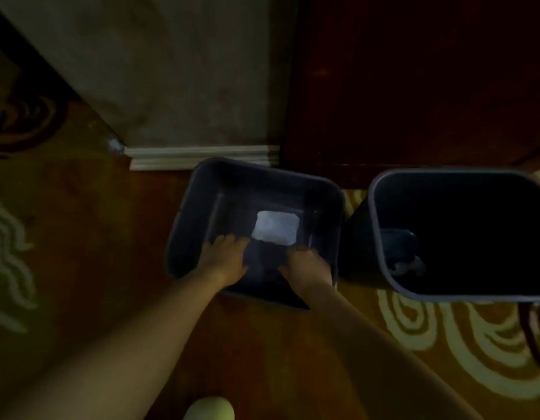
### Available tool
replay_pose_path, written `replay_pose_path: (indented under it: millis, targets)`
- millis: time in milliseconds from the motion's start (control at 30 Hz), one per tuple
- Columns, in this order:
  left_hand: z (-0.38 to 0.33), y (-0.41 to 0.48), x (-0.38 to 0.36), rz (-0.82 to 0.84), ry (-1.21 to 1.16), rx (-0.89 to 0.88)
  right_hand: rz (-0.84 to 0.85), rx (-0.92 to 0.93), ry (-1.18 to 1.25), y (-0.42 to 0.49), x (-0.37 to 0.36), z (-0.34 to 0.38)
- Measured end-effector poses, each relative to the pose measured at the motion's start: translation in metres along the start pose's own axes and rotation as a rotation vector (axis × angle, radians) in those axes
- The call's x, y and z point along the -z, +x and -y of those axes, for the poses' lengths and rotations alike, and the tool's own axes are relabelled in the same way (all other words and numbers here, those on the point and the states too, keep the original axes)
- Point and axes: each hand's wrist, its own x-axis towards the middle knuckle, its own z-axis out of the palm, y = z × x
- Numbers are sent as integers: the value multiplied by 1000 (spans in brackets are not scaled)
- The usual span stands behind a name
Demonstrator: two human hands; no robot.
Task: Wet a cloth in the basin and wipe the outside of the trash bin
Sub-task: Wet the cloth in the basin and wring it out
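Note:
A dark square basin (183,237) stands on the carpet in the middle of the view, and both my hands are inside it. My left hand (224,257) and my right hand (306,269) grip the two sides of a dark cloth (262,262) low in the basin. Just beyond the cloth lies a pale rectangular patch (276,227); whether it is cloth or a reflection on water is unclear. The dark trash bin (380,237) stands upright directly right of the basin, with some crumpled items at its bottom.
A wall with a white skirting board (202,157) runs behind the basin. Dark wooden furniture (414,86) stands behind the bin. Patterned brown carpet (444,344) covers the floor. A pale rounded object (209,409) shows at the bottom edge.

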Motion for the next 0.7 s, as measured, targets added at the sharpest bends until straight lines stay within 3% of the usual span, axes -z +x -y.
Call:
replay_pose_path:
  millis: [200, 300, 400, 700]
  targets:
    - [1, 73, -62, -29, -11, -66, 5, -14, -28, 74, -55, -25]
    - [6, 106, -85, -173, -20, -73, -49, 29, -17, 108, -74, -35]
    - [8, 131, -96, -277, -8, -119, -71, 78, -83, 131, -79, -40]
    - [-3, 162, -105, -369, 92, -131, -207, 133, -119, 156, -91, -44]
